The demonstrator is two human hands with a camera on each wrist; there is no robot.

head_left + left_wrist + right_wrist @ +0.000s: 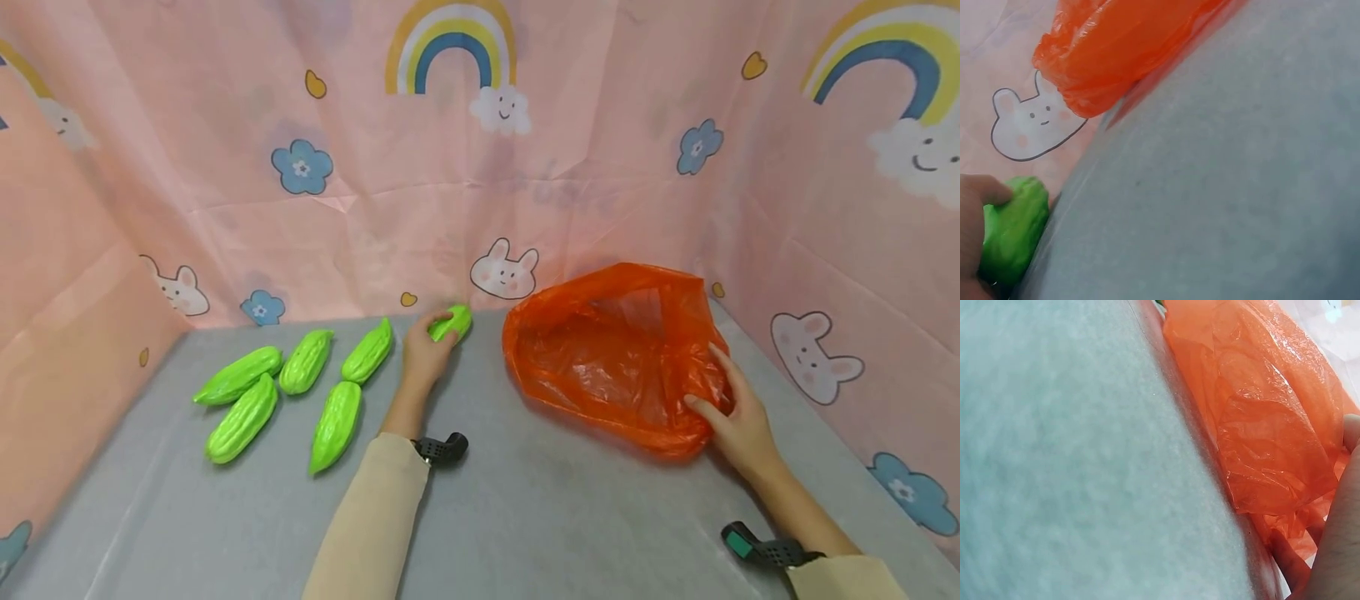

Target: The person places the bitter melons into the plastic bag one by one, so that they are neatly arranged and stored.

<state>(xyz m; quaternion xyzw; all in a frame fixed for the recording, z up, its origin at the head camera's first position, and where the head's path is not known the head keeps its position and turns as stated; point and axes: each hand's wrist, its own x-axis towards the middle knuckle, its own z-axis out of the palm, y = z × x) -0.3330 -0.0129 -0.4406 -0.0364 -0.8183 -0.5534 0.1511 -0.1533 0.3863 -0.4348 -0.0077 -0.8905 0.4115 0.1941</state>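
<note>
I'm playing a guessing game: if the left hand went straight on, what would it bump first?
Probably the pink backdrop, near the printed bunny; the left hand holds the green bitter melon. The gap is hard to judge.

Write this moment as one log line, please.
left hand: grips green gourd | right hand: holds orange bag | on table: five other green gourds

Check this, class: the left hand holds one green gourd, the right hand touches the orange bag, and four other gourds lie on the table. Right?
Not quite: the head view shows five other gourds lying on the table, not four. The rest stands.
</note>
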